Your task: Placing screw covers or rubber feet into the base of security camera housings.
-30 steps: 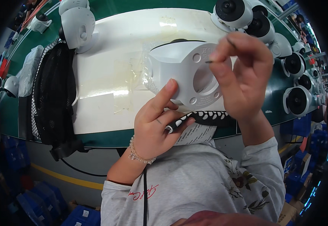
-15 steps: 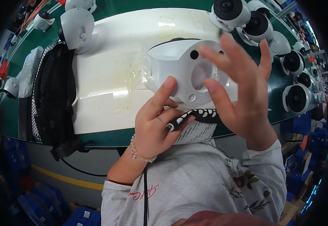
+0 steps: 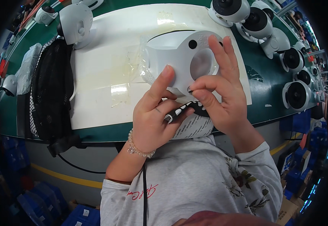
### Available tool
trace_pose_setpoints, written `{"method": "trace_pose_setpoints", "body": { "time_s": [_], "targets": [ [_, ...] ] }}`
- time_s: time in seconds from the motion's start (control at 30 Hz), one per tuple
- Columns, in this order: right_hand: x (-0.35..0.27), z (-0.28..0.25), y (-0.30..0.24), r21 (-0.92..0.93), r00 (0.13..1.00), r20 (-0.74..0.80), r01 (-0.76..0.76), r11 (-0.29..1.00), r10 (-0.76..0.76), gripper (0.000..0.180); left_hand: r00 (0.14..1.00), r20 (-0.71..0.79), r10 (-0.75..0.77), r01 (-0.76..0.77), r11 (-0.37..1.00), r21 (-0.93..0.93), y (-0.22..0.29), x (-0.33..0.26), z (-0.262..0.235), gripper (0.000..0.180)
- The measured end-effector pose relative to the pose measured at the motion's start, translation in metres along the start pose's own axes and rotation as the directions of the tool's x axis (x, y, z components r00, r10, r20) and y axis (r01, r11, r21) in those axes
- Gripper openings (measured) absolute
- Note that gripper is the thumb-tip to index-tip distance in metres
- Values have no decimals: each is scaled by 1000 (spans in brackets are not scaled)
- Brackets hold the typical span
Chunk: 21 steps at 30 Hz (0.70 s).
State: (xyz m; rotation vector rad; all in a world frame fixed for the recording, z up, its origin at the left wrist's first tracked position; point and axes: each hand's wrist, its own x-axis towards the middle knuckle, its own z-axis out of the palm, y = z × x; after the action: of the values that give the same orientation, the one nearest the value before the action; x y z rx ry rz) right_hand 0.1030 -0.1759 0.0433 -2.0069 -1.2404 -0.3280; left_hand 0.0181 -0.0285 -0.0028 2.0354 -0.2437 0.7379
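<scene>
Two black dots on the base, one small dark piece in our right pinch

White camera housing [image 3: 162, 62] lies on the right half of the white board [image 3: 96, 101], our landmark, round base facing us. Our right hand [image 3: 224, 94], over the board's near right part, has thumb and index narrowed on the dark piece [image 3: 190, 89]; its other fingers spread up over the base. Our left hand [image 3: 152, 111], at the board's near edge, grips the black strip with white cut-outs [image 3: 198, 109]; one finger reaches up to the housing.

Handling, our guess: housing is light, stiff, smooth plastic, slippery where clear wrap [image 3: 145, 56] covers it; we'd hold the base rim and keep off the dome end. Strip looks thin and bendy, take it by an edge. Dark piece: soft, maybe tacky, rim pinch only.

Hard to make out: right fingers partly cover one dot; housing's far side hidden; can't tell whether the dark piece touches the base or our left finger presses the housing.
</scene>
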Motion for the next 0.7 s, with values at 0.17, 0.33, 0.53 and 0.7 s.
{"method": "trace_pose_setpoints", "body": {
  "time_s": [0.17,0.33,0.53,0.7],
  "targets": [
    [-10,-5,-9,-386,995,29,102,917,-99,31,1000,-6,21,-21,1000,17,-1,0,-1,19],
    [-21,-10,-16,-557,982,152,181,811,-115,48,1000,-26,-17,17,1000,-25,2,2,1,19],
    [-24,-20,-18,-248,995,96,58,967,-35,42,997,-55,-53,49,997,-59,5,-2,-1,20],
    [-33,-13,-18,41,1000,22,18,999,-19,36,1000,-18,-21,17,983,-182,7,-3,-6,25]
  ]
}}
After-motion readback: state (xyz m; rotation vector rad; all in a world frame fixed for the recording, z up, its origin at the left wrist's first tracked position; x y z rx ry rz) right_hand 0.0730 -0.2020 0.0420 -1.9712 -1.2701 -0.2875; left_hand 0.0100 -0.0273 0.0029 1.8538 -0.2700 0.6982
